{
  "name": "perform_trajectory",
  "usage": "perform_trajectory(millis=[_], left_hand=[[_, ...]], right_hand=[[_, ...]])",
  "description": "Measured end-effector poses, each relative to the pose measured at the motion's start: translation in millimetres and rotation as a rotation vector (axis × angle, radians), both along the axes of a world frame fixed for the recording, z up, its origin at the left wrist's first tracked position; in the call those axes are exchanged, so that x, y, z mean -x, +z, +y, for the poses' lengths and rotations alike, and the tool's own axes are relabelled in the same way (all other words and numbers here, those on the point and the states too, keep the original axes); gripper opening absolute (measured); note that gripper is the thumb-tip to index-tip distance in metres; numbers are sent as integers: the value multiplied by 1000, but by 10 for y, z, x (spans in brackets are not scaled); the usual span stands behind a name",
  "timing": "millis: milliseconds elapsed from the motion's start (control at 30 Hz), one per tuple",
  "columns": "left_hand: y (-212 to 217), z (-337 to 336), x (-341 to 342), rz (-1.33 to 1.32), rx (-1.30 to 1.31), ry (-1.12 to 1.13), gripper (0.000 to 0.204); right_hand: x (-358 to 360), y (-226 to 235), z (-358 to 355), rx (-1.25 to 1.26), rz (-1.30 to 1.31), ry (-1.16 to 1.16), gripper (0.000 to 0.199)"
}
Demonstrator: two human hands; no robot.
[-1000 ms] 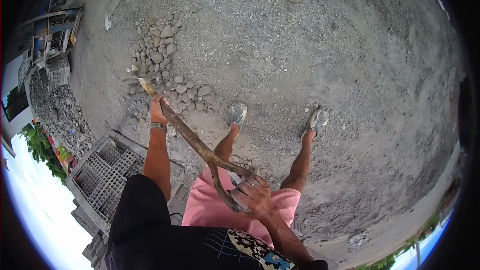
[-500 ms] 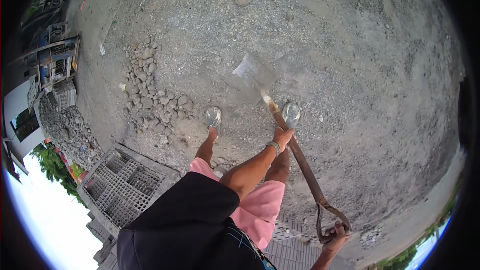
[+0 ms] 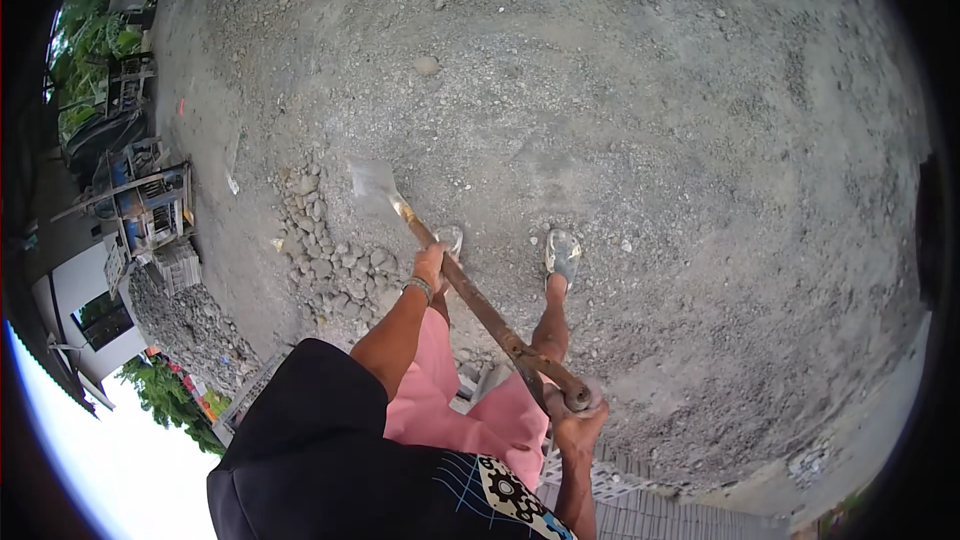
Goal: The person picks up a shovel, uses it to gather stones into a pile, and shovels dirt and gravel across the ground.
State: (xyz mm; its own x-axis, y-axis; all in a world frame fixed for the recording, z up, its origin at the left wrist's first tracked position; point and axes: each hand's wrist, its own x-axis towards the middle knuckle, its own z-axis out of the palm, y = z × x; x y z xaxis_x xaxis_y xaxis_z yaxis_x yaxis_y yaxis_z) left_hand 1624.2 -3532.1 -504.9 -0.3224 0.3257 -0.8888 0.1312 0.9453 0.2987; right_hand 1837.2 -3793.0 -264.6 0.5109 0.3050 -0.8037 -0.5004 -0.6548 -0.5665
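Observation:
A shovel (image 3: 478, 302) slants across in front of me, its metal blade (image 3: 374, 183) at the upper left beside the pile of stones. Wrapped round the lower shaft, just behind the blade, is my left hand (image 3: 431, 266), with a band on its wrist. My right hand (image 3: 577, 418) grips the D-shaped handle at the shaft's upper end, close to my body. The blade looks pale and bare, with no clear load on it; whether it touches the ground I cannot tell. My shoes (image 3: 563, 253) stand on gravel, the left one partly behind the shaft.
Rounded stones (image 3: 335, 265) lie heaped left of my feet. Gravelly ground (image 3: 680, 140) stretches ahead and to the right. At the far left stand a blue wooden structure (image 3: 150, 202), a grey gravel heap (image 3: 185, 325) and a white building. Stacked grey blocks (image 3: 650, 510) are behind me.
The shovel has swung left, its blade going from ahead of my feet toward the stone pile. My right hand has come inward with the handle. Both hands have kept their hold.

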Motion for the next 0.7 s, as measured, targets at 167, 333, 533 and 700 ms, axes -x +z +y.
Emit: perform_trajectory(millis=[167, 333, 533, 700], left_hand=[[69, -461, -1076, -362, 56, 53, 19], [46, -737, -2457, -575, 205, -143, 21], [-44, -119, -3082, -621, 210, -216, 24], [-326, 976, -2471, -472, 140, -118, 22]], right_hand=[[-621, 404, -472, 142, -127, -430, 27], [-970, 1033, -386, 169, -295, -638, 15], [-1318, 1182, 389, 224, -281, -620, 11], [-1376, 783, 1315, 178, -155, -504, 8]])
